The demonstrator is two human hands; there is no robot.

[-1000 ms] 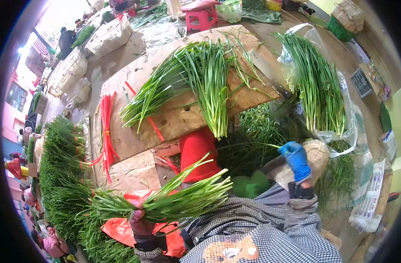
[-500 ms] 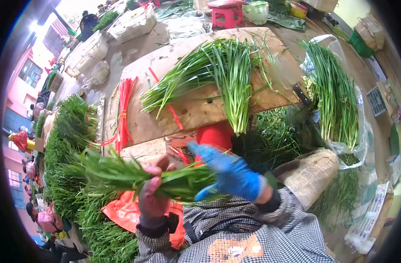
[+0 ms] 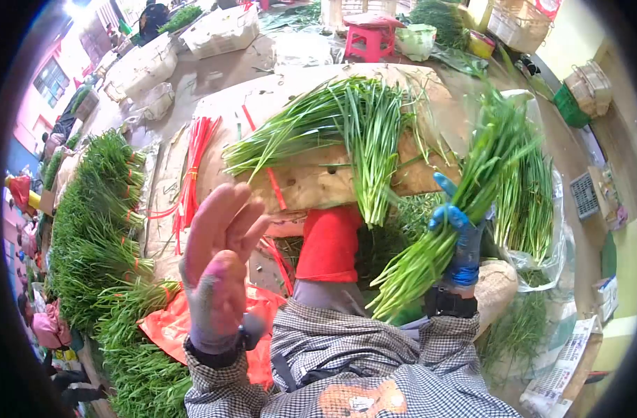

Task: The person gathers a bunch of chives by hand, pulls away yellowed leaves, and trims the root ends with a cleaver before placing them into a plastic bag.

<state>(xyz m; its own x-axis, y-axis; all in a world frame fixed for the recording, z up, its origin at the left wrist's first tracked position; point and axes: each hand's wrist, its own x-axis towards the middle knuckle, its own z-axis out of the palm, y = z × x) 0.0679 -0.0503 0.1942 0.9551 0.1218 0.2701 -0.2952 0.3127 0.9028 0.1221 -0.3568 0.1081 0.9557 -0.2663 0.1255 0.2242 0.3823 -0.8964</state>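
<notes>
My right hand (image 3: pixel 461 237), in a blue glove, is closed around a bunch of Chinese chives (image 3: pixel 489 167). Its leaves point up and away to the right, its pale stem ends down towards my lap. My left hand (image 3: pixel 217 272), in a grey and pink glove, is raised with its fingers stretched out and holds nothing. In front of me a wooden board (image 3: pixel 301 188) carries loose chives (image 3: pixel 374 132) in two overlapping heaps. Left on the board lies a bundle of red ties (image 3: pixel 194 160), and one red strip (image 3: pixel 275 188) lies apart.
Tied chive bunches (image 3: pixel 88 223) are stacked along my left, beside an orange-red plastic bag (image 3: pixel 168 324). More loose chives (image 3: pixel 531 209) lie on clear plastic at the right. Beyond the board stand a pink-red stool (image 3: pixel 369 43) and white crates (image 3: pixel 224 33).
The chives have swung from in front of my lap to the right and turned steeply upward, held in my right hand. My left hand has let go and risen open.
</notes>
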